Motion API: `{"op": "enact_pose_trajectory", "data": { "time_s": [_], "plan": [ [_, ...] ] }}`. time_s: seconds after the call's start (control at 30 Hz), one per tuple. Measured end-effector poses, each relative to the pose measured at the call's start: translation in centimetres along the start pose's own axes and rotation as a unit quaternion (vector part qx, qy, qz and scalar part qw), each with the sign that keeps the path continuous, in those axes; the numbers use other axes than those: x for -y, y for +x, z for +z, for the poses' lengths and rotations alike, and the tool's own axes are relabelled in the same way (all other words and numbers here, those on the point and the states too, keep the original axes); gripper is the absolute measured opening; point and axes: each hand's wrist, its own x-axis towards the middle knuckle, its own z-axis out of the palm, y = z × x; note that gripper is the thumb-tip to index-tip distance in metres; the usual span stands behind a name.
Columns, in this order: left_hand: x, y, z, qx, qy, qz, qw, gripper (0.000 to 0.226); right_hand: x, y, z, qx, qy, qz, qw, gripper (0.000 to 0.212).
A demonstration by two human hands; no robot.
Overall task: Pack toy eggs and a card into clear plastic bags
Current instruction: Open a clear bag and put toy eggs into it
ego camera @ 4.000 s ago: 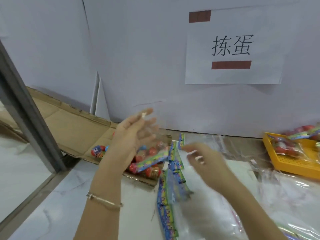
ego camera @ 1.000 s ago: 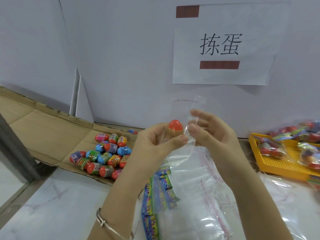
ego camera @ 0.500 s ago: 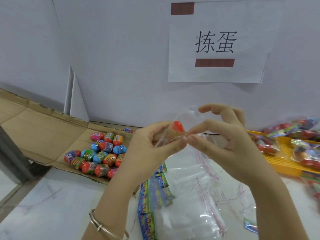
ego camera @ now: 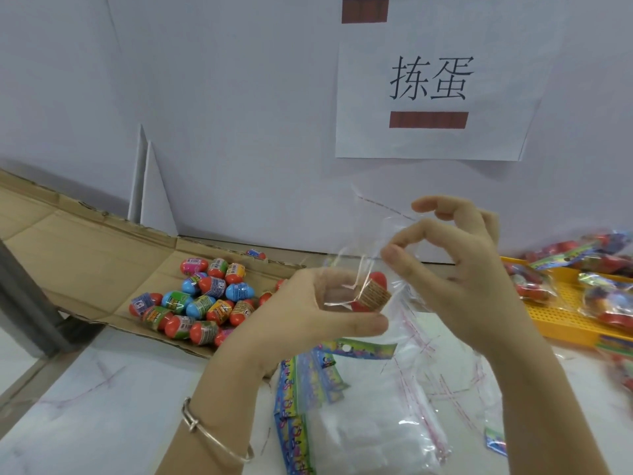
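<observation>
Centre frame, our left hand (ego camera: pixel 318 313) cups the clear bag (ego camera: pixel 394 231) with one toy egg (ego camera: pixel 371 293) inside, its long axis tilted toward upper right. There our right hand (ego camera: pixel 472 279) pinches the bag's mouth. The cards (ego camera: pixel 359 349) lie just below, nearer our left hand.

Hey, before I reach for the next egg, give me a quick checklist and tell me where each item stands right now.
1. Red egg inside the clear bag: ok, it shows through the film.
2. Left hand gripping bag and egg from below: ok.
3. Right hand pinching the bag's upper edge: ok.
4. Card in the bag: not ok, none visible; the cards lie on the table.
5. Loose eggs waiting on the cardboard: ok.
6. Bag mouth open wide enough: cannot tell, the film is crumpled.
</observation>
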Motion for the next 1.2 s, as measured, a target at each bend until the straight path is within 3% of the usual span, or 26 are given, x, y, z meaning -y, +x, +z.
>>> {"op": "enact_pose_trajectory", "data": {
  "time_s": [0.07,0.13,0.2,0.27,0.4,0.53,0.97,1.1,1.2],
  "plan": [
    [0.1,0.2,0.2,-0.029,-0.032,0.008,0.999,0.028,0.1,0.1,0.5,-0.01,0.03,0.021,0.999,0.036],
    [0.3,0.4,0.1,-0.067,-0.085,0.032,0.994,0.03,0.0,0.3,0.9,-0.048,0.142,0.087,0.985,0.055],
    [0.2,0.4,-0.3,-0.09,-0.123,0.054,0.987,0.032,-0.2,0.7,0.9,-0.028,0.248,0.156,0.956,0.053],
    [0.1,0.3,-0.6,-0.101,-0.139,0.065,0.983,0.036,-0.3,0.8,0.8,0.052,0.282,0.193,0.939,0.043],
    [0.0,0.2,-0.6,-0.086,-0.112,0.067,0.988,0.037,0.0,0.8,1.4,0.101,0.275,0.194,0.936,0.046],
    [-0.1,0.2,-0.5,-0.09,-0.115,0.05,0.988,0.046,-0.1,0.8,2.1,0.083,0.3,0.198,0.93,0.035],
    [0.2,0.5,-0.8,-0.167,-0.165,0.041,0.971,0.043,0.2,0.8,3.2,0.068,0.366,0.195,0.907,0.028],
    [0.4,0.8,-0.7,-0.209,-0.182,0.051,0.96,0.018,0.1,0.7,3.3,0.083,0.378,0.185,0.903,0.027],
    [0.4,0.9,-0.5,-0.224,-0.18,0.045,0.957,0.025,0.0,0.6,3.1,0.097,0.383,0.178,0.901,0.034]
  ]
}}
